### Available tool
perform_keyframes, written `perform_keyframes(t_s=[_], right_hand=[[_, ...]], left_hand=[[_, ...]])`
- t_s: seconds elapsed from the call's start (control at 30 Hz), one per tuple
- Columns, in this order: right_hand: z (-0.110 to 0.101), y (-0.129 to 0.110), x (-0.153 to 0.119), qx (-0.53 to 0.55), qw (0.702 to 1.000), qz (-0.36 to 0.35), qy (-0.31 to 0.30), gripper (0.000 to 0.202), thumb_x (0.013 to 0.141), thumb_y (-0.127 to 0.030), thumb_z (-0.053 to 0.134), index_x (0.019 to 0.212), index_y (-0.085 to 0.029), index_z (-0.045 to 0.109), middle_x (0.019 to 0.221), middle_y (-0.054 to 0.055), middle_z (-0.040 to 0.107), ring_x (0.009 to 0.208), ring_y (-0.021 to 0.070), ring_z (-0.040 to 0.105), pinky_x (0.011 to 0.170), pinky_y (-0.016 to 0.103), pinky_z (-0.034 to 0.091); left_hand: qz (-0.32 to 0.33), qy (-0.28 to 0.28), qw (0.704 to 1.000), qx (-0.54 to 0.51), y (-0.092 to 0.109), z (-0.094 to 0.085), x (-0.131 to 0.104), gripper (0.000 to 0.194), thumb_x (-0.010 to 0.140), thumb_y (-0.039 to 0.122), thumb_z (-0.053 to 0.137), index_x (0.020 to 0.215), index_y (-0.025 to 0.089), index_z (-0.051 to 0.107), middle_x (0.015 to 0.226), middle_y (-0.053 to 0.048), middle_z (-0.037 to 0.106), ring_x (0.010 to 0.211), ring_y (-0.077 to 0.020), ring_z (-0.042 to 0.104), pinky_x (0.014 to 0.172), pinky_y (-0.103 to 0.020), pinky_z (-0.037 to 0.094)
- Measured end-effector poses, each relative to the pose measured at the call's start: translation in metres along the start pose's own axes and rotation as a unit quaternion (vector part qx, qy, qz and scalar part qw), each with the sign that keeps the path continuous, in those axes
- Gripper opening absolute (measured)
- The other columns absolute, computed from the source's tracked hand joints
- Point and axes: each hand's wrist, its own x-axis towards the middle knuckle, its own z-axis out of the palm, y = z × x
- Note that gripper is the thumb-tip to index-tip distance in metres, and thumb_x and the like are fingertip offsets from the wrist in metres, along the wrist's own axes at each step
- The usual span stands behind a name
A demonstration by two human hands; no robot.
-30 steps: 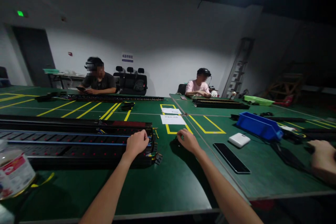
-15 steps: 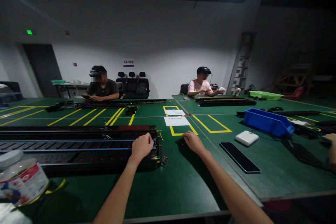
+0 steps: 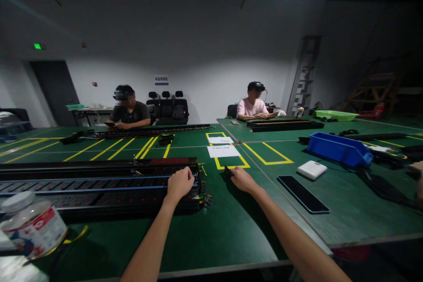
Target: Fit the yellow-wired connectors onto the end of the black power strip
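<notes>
Several long black power strips (image 3: 109,194) with blue edge lines and small red dots lie side by side at left. My left hand (image 3: 180,182) is closed over the right end of one strip; its fingertips are hidden behind the knuckles. Coloured wires and a small dark block (image 3: 208,201) stick out from the strip ends beside it. Just above the table, right of the strips, my right hand (image 3: 243,179) pinches a small flat black piece (image 3: 228,171), whose exact kind I cannot make out.
Paper sheets (image 3: 224,151) lie beyond my hands. A phone (image 3: 302,194), a white box (image 3: 312,170) and a blue bin (image 3: 337,149) are at right, a clear jar (image 3: 36,229) at front left. Two people sit across the green table; another hand (image 3: 417,172) shows at the right edge.
My right hand has turned slightly, and the black piece in it now shows more clearly. The left hand stays on the strip end. The person in pink has lowered their hands.
</notes>
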Motion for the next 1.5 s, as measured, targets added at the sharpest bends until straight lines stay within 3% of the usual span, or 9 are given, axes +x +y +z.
perform_keyframes(t_s=[0.1, 0.27, 0.9, 1.5], right_hand=[[-0.001, -0.006, -0.003, 0.000, 1.000, 0.006, -0.007, 0.023, 0.092, -0.025, 0.050, 0.096, -0.015, 0.071, 0.104, 0.014, 0.070, 0.092, 0.0216, 0.065, 0.077, 0.027, 0.043], [-0.001, -0.013, -0.008, 0.006, 1.000, 0.025, -0.012, 0.039, 0.097, -0.049, 0.047, 0.106, -0.017, 0.068, 0.107, 0.015, 0.072, 0.094, 0.0255, 0.068, 0.071, 0.029, 0.043], [-0.007, -0.014, -0.010, -0.017, 0.998, 0.026, -0.050, 0.037, 0.099, -0.044, 0.046, 0.116, -0.017, 0.064, 0.120, 0.015, 0.070, 0.107, 0.0283, 0.068, 0.081, 0.032, 0.047], [-0.010, -0.017, -0.010, -0.013, 0.998, 0.027, -0.047, 0.033, 0.097, -0.040, 0.048, 0.117, -0.018, 0.063, 0.117, 0.013, 0.071, 0.106, 0.0269, 0.068, 0.078, 0.030, 0.045]], left_hand=[[-0.001, 0.003, 1.000, -0.003, 0.000, 0.001, 0.000, 0.016, 0.093, 0.031, 0.049, 0.094, 0.026, 0.064, 0.095, -0.006, 0.075, 0.092, -0.0257, 0.071, 0.079, -0.033, 0.050], [-0.002, 0.008, 1.000, -0.002, 0.000, 0.002, -0.001, 0.015, 0.092, 0.030, 0.049, 0.095, 0.026, 0.063, 0.094, -0.005, 0.075, 0.092, -0.0256, 0.071, 0.078, -0.033, 0.050], [-0.011, 0.006, 1.000, -0.014, -0.001, 0.004, 0.001, 0.015, 0.091, 0.030, 0.050, 0.094, 0.026, 0.065, 0.095, -0.006, 0.075, 0.093, -0.0261, 0.071, 0.081, -0.035, 0.049], [0.003, 0.005, 1.000, -0.020, -0.003, 0.003, 0.002, 0.016, 0.092, 0.031, 0.049, 0.091, 0.026, 0.063, 0.092, -0.005, 0.074, 0.088, -0.0258, 0.070, 0.076, -0.034, 0.049]])
